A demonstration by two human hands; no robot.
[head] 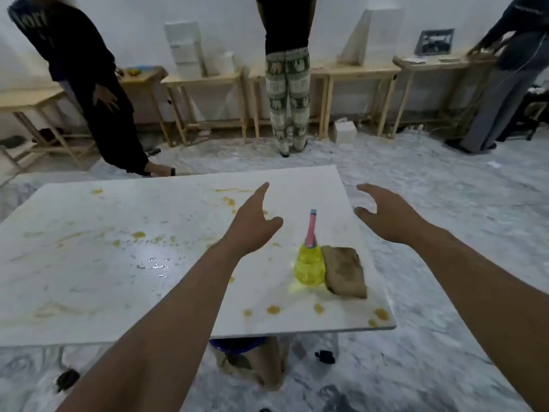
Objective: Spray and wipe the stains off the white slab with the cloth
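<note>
On the white slab (pixel 104 263), yellow-brown stains (pixel 138 234) are scattered across the surface, none looking wiped yet. A yellow spray bottle (pixel 309 263) with a pink nozzle stands near the right edge, with the folded brown cloth (pixel 344 272) touching its right side. Both hands hover above them, the left hand (pixel 252 227) and the right hand (pixel 386 218), each grip open and holding nothing. The task seems at its very start; next, one hand should lower onto the bottle and aim at the stains.

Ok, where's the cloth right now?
In the head view, the cloth lies on the white slab's near right part, touching the yellow spray bottle's right side.
</note>
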